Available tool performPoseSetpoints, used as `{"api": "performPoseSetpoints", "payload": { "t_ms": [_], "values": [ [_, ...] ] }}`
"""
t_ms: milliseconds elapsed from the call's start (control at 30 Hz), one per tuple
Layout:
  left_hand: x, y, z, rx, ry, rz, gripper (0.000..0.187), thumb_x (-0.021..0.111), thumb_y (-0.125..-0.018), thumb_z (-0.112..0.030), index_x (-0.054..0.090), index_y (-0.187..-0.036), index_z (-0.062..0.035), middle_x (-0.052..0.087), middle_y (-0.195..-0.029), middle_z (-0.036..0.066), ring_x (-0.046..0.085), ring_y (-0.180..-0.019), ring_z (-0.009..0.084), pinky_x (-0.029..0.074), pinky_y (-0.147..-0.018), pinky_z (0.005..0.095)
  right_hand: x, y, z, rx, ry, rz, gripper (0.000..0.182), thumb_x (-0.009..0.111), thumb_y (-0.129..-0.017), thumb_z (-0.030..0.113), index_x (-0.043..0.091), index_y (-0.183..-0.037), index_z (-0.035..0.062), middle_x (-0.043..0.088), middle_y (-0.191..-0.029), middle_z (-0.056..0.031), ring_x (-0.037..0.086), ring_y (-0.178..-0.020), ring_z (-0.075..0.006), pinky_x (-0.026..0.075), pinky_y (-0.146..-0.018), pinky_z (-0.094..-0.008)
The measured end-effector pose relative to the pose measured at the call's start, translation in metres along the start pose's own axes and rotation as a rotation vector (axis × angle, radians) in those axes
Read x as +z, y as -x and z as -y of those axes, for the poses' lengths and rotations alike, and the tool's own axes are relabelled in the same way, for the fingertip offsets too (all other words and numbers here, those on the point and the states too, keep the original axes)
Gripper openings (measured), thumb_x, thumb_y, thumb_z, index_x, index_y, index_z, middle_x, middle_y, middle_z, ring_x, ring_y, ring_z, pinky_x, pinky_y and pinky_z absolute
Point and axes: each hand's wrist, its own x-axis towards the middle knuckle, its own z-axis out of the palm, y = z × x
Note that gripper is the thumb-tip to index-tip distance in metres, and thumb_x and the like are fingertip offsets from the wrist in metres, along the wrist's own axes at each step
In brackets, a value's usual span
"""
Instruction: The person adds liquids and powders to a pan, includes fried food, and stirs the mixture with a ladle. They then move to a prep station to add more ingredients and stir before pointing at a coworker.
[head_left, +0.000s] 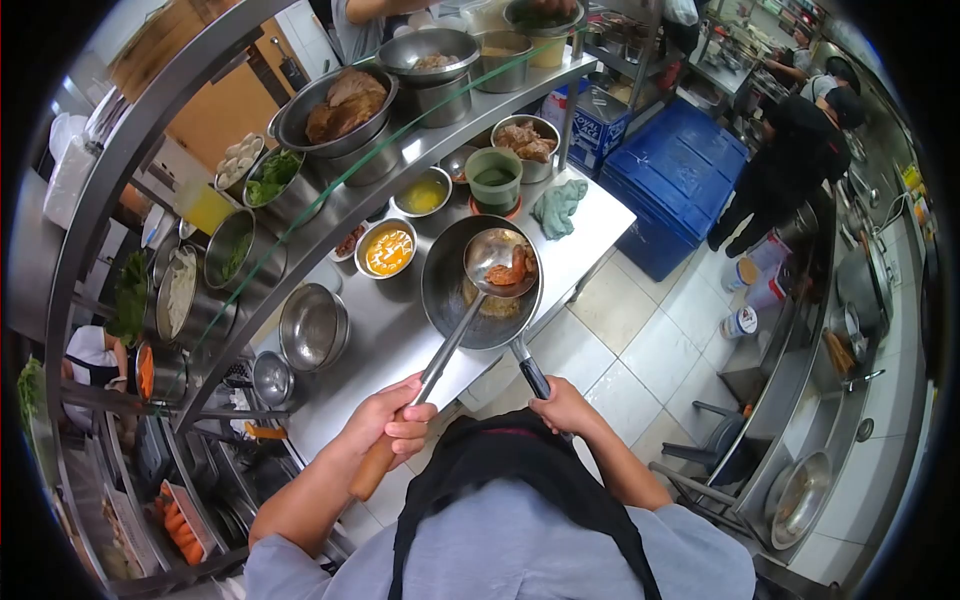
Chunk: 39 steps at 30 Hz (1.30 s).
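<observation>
The left hand (393, 418) grips a wooden-handled steel ladle (454, 341), bowl (483, 251) over a round dark-metal pan (443, 285) whose black handle (534, 377) the right hand (566, 407) clasps, presumably for steadiness.

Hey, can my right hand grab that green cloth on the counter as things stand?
Probably not without letting go: your right hand is wrapped around the pan handle. The green cloth itself lies uncovered on the counter.
</observation>
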Motion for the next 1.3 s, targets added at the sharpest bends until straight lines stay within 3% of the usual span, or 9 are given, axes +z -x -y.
{"api": "performPoseSetpoints", "payload": {
  "t_ms": [100, 167, 200, 333, 500, 600, 867, 1133, 1300],
  "values": [
    [-0.009, 0.006, -0.006, -0.005, 0.034, 0.037, 0.028, 0.041, -0.105, -0.022, 0.046, -0.132, -0.0169, 0.043, -0.071, -0.003, 0.038, -0.042, 0.0008, 0.037, -0.036, 0.0197, -0.007, 0.0, -0.015, 0.03, -0.058, 0.028, 0.02, 0.065, -0.085, 0.011, 0.047, -0.086, 0.0032, 0.05, -0.054, -0.0028, 0.049, -0.04, -0.0122, 0.042, -0.037, -0.029],
    [-0.02, 0.016, -0.01, 0.057, 0.047, 0.069, 0.023, 0.04, -0.106, -0.023, 0.049, -0.125, -0.0131, 0.043, -0.071, -0.003, 0.039, -0.043, -0.0001, 0.039, -0.036, 0.0191, -0.005, -0.001, -0.025, 0.071, -0.173, 0.058, 0.021, 0.067, -0.086, 0.01, 0.046, -0.086, 0.0045, 0.05, -0.056, -0.0022, 0.048, -0.042, -0.0111, 0.041, -0.037, -0.0284],
    [-0.028, 0.021, -0.014, 0.051, 0.11, 0.05, 0.03, 0.041, -0.105, -0.022, 0.047, -0.134, -0.0157, 0.044, -0.072, -0.001, 0.038, -0.04, 0.0012, 0.039, -0.036, 0.02, -0.004, -0.001, -0.028, 0.066, -0.187, 0.065, 0.021, 0.067, -0.086, 0.01, 0.046, -0.086, 0.0045, 0.05, -0.056, -0.0022, 0.048, -0.042, -0.0111, 0.041, -0.037, -0.0284],
    [-0.047, 0.048, -0.037, 0.192, 0.109, 0.005, 0.026, 0.044, -0.104, -0.022, 0.051, -0.129, -0.0172, 0.044, -0.072, 0.0, 0.04, -0.041, 0.0016, 0.04, -0.035, 0.021, -0.004, -0.001, -0.041, 0.078, -0.279, 0.071, 0.02, 0.066, -0.086, 0.008, 0.046, -0.087, 0.0046, 0.05, -0.058, -0.0018, 0.048, -0.044, -0.0102, 0.041, -0.037, -0.0277],
    [-0.105, 0.045, -0.09, 0.373, -0.053, -0.145, 0.011, 0.047, -0.103, -0.026, 0.05, -0.112, -0.019, 0.045, -0.072, 0.0, 0.041, -0.043, 0.0039, 0.039, -0.036, 0.0218, -0.01, 0.014, -0.036, 0.066, -0.285, 0.032, 0.02, 0.066, -0.086, 0.007, 0.046, -0.086, 0.0047, 0.05, -0.058, -0.0017, 0.049, -0.044, -0.0102, 0.042, -0.037, -0.0274],
    [-0.13, 0.018, -0.121, 0.572, -0.366, -0.526, 0.012, 0.05, -0.101, -0.027, 0.043, -0.098, -0.0182, 0.047, -0.07, -0.002, 0.041, -0.047, 0.0041, 0.037, -0.039, 0.0221, -0.014, 0.018, -0.038, 0.049, -0.307, 0.023, 0.019, 0.066, -0.085, 0.006, 0.046, -0.085, 0.0045, 0.051, -0.059, -0.0014, 0.049, -0.043, -0.0101, 0.042, -0.037, -0.0272],
    [-0.19, -0.019, -0.202, 0.496, -0.667, -0.609, 0.005, 0.046, -0.1, -0.024, 0.044, -0.1, -0.0194, 0.047, -0.069, -0.003, 0.042, -0.048, 0.0032, 0.04, -0.041, 0.0238, -0.019, 0.031, -0.041, 0.055, -0.337, -0.01, 0.02, 0.066, -0.084, 0.005, 0.046, -0.085, 0.0048, 0.05, -0.059, -0.0011, 0.049, -0.042, -0.0098, 0.041, -0.036, -0.027],
    [-0.194, -0.019, -0.217, 0.426, -0.781, -0.716, 0.01, 0.044, -0.1, -0.027, 0.046, -0.106, -0.0198, 0.048, -0.068, -0.005, 0.042, -0.048, 0.0031, 0.04, -0.042, 0.0234, -0.017, 0.039, -0.054, 0.067, -0.41, -0.032, 0.021, 0.066, -0.083, 0.004, 0.045, -0.084, 0.0063, 0.049, -0.058, -0.0011, 0.048, -0.042, -0.0099, 0.04, -0.035, -0.0265],
    [-0.187, -0.018, -0.218, 0.409, -1.011, -0.762, 0.023, 0.043, -0.101, -0.029, 0.046, -0.122, -0.019, 0.048, -0.067, -0.005, 0.042, -0.047, 0.004, 0.04, -0.041, 0.0242, -0.019, 0.041, -0.064, 0.072, -0.446, -0.035, 0.022, 0.066, -0.083, 0.004, 0.044, -0.084, 0.0068, 0.049, -0.058, -0.0009, 0.048, -0.042, -0.0096, 0.04, -0.035, -0.0264]
  ]
}}
